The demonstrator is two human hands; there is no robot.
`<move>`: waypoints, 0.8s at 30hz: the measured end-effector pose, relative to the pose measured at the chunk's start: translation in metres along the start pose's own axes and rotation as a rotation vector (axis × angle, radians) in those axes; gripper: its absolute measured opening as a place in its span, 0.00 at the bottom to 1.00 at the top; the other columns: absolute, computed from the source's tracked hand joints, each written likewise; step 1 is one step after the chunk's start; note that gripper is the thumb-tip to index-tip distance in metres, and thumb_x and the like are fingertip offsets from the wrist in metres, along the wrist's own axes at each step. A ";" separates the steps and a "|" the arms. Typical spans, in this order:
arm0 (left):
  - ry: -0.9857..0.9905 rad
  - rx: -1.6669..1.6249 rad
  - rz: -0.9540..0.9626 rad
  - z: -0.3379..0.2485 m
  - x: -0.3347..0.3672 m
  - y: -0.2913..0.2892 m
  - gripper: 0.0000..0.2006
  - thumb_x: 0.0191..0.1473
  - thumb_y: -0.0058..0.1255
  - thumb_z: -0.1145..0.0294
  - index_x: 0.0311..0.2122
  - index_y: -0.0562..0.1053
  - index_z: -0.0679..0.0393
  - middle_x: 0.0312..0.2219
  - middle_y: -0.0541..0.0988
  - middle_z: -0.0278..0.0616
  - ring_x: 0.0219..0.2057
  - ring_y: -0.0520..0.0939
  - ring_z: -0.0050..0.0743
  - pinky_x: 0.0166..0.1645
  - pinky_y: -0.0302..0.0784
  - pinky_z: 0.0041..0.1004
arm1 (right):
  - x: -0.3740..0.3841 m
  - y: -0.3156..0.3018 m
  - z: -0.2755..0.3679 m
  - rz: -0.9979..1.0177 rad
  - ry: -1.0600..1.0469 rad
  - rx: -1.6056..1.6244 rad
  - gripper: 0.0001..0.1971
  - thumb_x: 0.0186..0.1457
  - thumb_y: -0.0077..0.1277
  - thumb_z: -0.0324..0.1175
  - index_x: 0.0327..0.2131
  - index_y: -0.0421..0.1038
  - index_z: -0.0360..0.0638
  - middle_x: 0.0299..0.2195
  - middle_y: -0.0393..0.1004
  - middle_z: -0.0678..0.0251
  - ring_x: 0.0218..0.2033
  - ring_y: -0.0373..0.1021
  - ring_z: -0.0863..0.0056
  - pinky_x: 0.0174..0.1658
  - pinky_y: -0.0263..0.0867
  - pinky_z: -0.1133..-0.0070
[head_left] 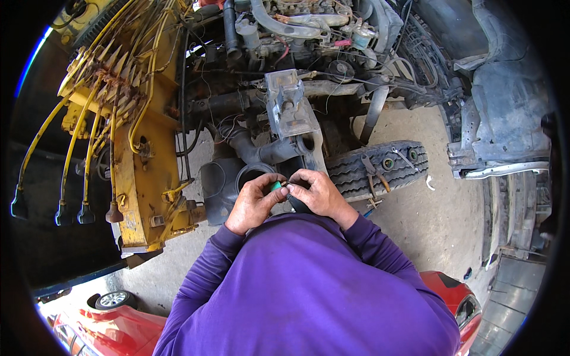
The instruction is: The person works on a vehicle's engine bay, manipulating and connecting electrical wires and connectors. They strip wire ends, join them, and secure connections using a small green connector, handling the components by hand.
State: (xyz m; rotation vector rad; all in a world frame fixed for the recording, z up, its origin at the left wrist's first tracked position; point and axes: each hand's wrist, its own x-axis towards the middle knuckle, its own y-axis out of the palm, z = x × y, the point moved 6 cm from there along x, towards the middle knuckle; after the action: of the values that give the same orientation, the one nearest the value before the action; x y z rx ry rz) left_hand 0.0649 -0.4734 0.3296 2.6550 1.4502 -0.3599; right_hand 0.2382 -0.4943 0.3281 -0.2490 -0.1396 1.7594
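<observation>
My left hand point(256, 203) and my right hand point(319, 193) meet close in front of my body, fingertips almost touching. Thumb and fingers of the left pinch a small green piece point(276, 186); its kind is too small to tell. The right hand's fingers are pinched together at the same spot, over a tiny dark bit that I cannot make out. Just beyond and below the hands are a black plastic duct point(271, 152) and a black housing point(218, 181) with round openings. A grey metal bracket point(291, 107) rises ahead of them.
Right of my hands a tyre point(350, 172) lies with pliers point(373, 171), a wrench point(407, 158) and round rings on it. An exposed engine point(309, 29) spans the far side. At left stands a yellow machine frame point(142, 190) with levers. Red cars point(113, 329) are behind me.
</observation>
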 end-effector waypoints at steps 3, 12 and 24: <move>0.009 -0.075 -0.002 0.006 0.002 0.000 0.18 0.65 0.57 0.65 0.51 0.75 0.69 0.33 0.81 0.40 0.35 0.81 0.22 0.41 0.79 0.27 | 0.000 0.000 0.005 0.017 0.002 -0.002 0.16 0.60 0.58 0.37 0.39 0.76 0.29 0.33 0.80 0.51 0.36 0.78 0.67 0.41 0.71 0.73; 0.056 0.109 -0.035 -0.007 0.003 -0.004 0.12 0.67 0.52 0.68 0.48 0.74 0.67 0.36 0.80 0.45 0.35 0.79 0.28 0.41 0.75 0.29 | 0.002 0.006 -0.010 -0.002 -0.022 0.003 0.12 0.62 0.52 0.33 0.42 0.76 0.33 0.33 0.80 0.52 0.35 0.77 0.66 0.41 0.70 0.72; 0.134 0.156 -0.050 -0.005 0.006 -0.005 0.12 0.66 0.51 0.67 0.47 0.73 0.66 0.37 0.78 0.49 0.39 0.78 0.36 0.46 0.74 0.33 | 0.005 0.004 0.000 -0.005 -0.025 -0.050 0.12 0.61 0.53 0.33 0.41 0.76 0.32 0.33 0.80 0.49 0.35 0.78 0.58 0.40 0.71 0.68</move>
State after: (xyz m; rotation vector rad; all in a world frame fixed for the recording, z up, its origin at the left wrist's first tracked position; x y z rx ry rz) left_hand 0.0643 -0.4650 0.3336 2.8186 1.5913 -0.3164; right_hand 0.2338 -0.4900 0.3270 -0.2625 -0.2024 1.7563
